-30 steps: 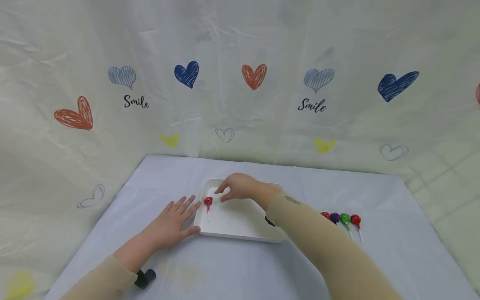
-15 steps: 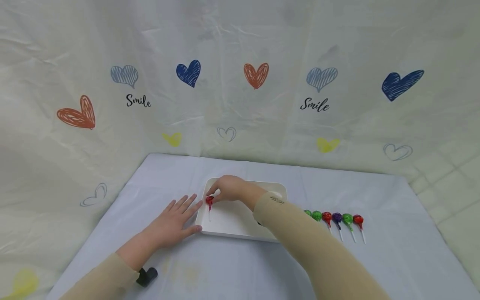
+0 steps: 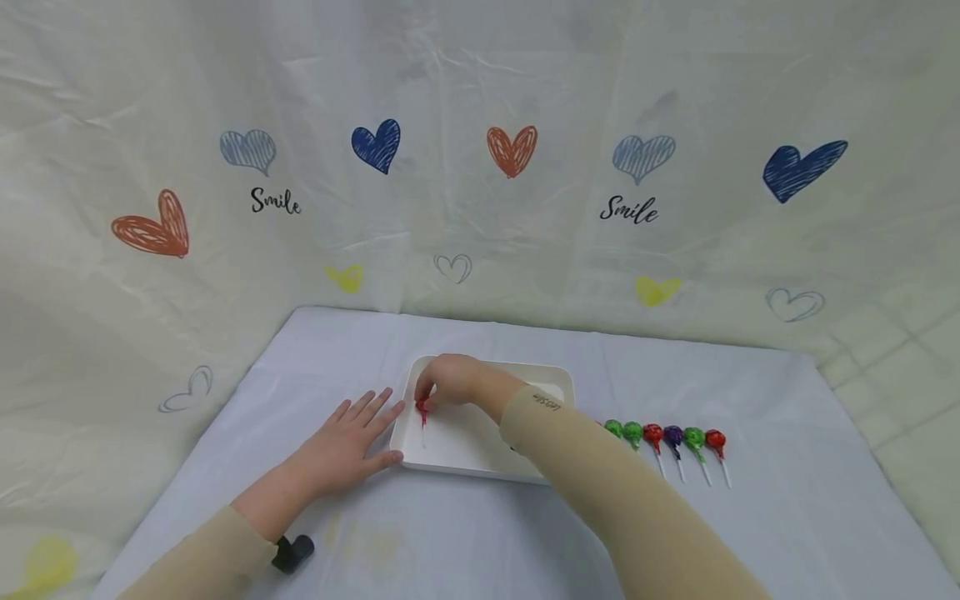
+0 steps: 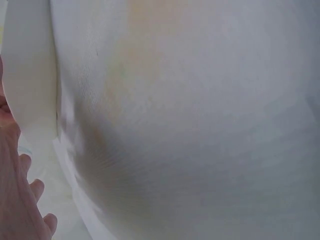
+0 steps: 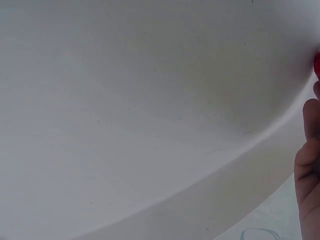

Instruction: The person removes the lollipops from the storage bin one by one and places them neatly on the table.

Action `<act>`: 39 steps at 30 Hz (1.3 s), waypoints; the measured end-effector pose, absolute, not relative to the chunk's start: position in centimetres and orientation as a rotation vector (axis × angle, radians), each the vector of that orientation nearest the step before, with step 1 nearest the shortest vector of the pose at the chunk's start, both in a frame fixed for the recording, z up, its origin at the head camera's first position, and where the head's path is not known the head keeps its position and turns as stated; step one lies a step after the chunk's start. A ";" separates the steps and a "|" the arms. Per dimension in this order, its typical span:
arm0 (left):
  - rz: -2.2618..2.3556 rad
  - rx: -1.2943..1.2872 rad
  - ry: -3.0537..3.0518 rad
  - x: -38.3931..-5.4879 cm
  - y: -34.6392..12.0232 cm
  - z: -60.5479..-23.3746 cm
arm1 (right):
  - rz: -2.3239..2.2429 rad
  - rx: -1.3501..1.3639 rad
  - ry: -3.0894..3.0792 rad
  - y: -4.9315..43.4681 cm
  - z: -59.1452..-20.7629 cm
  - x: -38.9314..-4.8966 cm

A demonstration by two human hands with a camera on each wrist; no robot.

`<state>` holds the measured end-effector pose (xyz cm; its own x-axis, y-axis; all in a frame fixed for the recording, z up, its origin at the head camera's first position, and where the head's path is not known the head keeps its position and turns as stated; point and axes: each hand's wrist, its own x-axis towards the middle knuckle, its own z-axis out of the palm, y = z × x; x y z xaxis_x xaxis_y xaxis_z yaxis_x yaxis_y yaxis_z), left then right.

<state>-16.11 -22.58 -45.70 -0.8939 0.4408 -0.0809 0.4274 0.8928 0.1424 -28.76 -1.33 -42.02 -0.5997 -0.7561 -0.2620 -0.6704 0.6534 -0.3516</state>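
A red-wrapped lollipop lies along the left side of a white tray, its stick toward the near edge. My right hand reaches in from above and pinches the candy head between thumb and fingers. At the right wrist view's edge, a sliver of the red wrapper shows by the fingertips. My left hand lies flat with fingers spread, its thumb and fingertips at the tray's left rim. In the left wrist view, the tray's pale outer wall stands beside that hand.
To the tray's right, several lollipops lie in a row, including a green one, a purple one and a red one. My right sleeve covers the row's left end. Behind the table hangs a heart-printed cloth.
My right hand has moved left and down inside the tray and has taken hold of the red lollipop's head. The left hand has stayed at the tray's rim.
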 end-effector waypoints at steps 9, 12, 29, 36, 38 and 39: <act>0.189 0.678 2.948 -16.1 -22.5 -45.7 | -0.338 -1.053 2.473 0.3 -41.5 -28.2; 0.202 0.663 2.946 -16.0 -22.4 -45.6 | -0.335 -1.047 2.475 1.3 -41.3 -28.1; 0.192 0.676 2.962 -15.8 -22.5 -45.7 | -0.298 -0.953 2.555 6.1 -39.7 -27.4; 0.213 0.667 2.951 -15.6 -22.3 -45.3 | -0.333 -0.916 2.506 6.0 -40.6 -27.6; 0.205 0.666 2.953 -15.6 -22.3 -45.3 | -0.339 -0.926 2.491 6.0 -40.9 -27.6; 0.202 0.668 2.956 -15.6 -22.3 -45.3 | -0.337 -0.934 2.487 6.0 -41.0 -27.6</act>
<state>-15.64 -22.26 -45.34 -0.8982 0.4336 -0.0726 0.4197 0.8949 0.1518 -27.58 5.97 -40.98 -0.6641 -0.6699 -0.3321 -0.5572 0.7396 -0.3776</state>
